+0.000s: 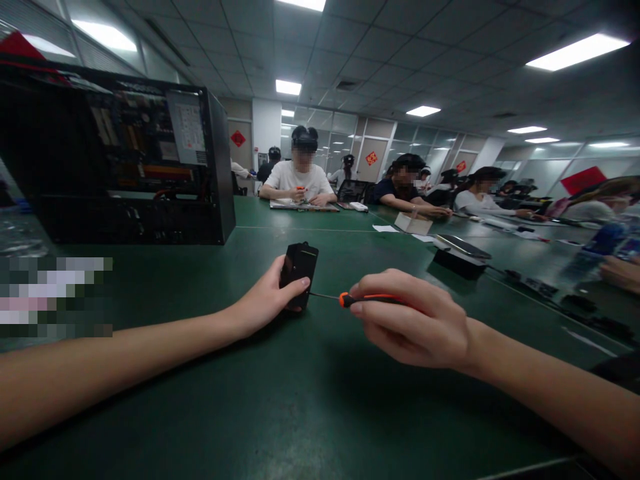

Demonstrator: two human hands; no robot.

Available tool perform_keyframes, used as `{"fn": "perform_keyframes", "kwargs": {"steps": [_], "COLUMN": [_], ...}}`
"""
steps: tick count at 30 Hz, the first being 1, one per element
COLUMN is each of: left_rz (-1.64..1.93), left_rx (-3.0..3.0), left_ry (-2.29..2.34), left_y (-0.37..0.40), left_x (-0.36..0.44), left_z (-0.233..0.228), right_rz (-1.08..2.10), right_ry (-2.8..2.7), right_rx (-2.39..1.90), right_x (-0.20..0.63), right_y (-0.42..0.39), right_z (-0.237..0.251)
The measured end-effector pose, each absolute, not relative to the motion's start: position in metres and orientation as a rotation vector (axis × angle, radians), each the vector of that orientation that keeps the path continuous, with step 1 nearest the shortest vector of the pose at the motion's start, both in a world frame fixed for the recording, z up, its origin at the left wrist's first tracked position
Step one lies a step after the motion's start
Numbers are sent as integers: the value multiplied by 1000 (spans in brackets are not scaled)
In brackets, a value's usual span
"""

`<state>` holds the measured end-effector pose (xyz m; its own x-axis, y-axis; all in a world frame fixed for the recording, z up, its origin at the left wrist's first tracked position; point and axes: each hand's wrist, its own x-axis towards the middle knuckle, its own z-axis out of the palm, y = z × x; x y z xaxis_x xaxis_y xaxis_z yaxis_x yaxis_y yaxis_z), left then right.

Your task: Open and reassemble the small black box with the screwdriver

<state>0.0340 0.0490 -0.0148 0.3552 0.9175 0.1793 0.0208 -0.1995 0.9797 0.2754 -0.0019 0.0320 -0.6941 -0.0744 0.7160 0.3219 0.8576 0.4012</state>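
Observation:
In the middle of the head view, my left hand (273, 293) is closed around a small black rectangular box (303, 261), its thumb across the front face. The box stands tilted on the green table, and its exact kind does not show. From the right, my right hand (410, 320) grips an orange and black screwdriver (345, 300) between thumb and fingers. Its thin shaft points left and reaches the right side of the box, near my left thumb. Whether the tip touches the box or sits in a screw I cannot tell.
An open black computer case (220, 167) stands at the left on the green table (280, 413). Clear plastic wrap (23, 233) lies beside it. Toward the right are a white box (414, 222) and a black device (457, 263) with cables. Across the table sit several people.

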Motion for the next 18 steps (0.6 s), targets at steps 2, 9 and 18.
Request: {"fn": "perform_keyframes", "kwargs": {"steps": [2, 9, 18], "left_rz": [1056, 1036, 1145], "left_rx": [1534, 1466, 1333], "left_ry": [877, 875, 791], "left_y": [49, 51, 50], "left_x": [34, 33, 31], "left_z": [-15, -14, -10], "right_rz": [-635, -663, -623], "right_ry": [-2257, -2274, -2327], "right_rx": [-141, -209, -118], "right_x": [275, 276, 274], "right_y": [-1, -5, -8], "right_z": [31, 35, 33]}}
